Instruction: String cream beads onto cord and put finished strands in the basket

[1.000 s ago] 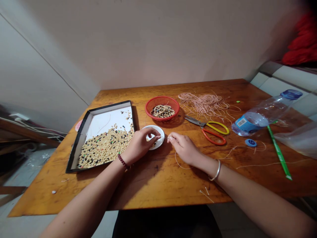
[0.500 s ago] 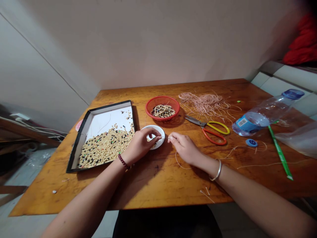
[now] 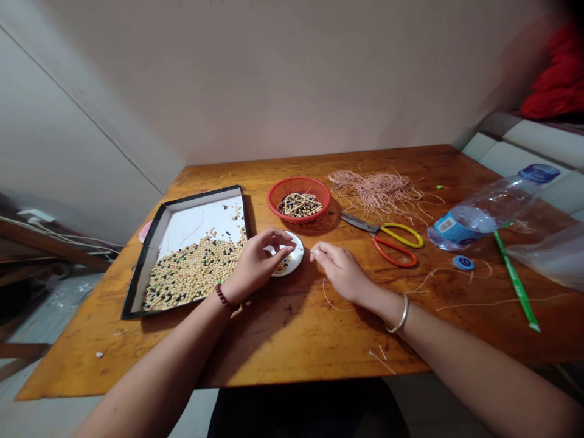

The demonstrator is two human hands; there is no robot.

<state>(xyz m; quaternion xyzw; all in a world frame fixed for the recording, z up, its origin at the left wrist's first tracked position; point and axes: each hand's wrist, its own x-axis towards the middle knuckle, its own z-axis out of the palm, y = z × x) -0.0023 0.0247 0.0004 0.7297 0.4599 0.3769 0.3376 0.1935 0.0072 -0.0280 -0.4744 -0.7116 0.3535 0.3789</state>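
Observation:
My right hand is closed, thumb and forefinger pinching a thin cord. A short end of it points left over the rim of a small white plate, and a loop hangs below the hand. My left hand hovers over the plate's left side, thumb and forefinger curved with their tips slightly apart; I see nothing held between them. Small beads lie on the plate, partly hidden by the left hand. To the left, a black-edged tray holds many cream, black and coloured beads.
Behind the plate stands a red basket with strung beads. Tangled pink cord, scissors with yellow and orange handles, a plastic bottle, a blue numbered tag and a green strip lie to the right.
My left hand has drawn slightly left, its fingertips parting from the cord's end. The right hand has barely moved and keeps its pinch.

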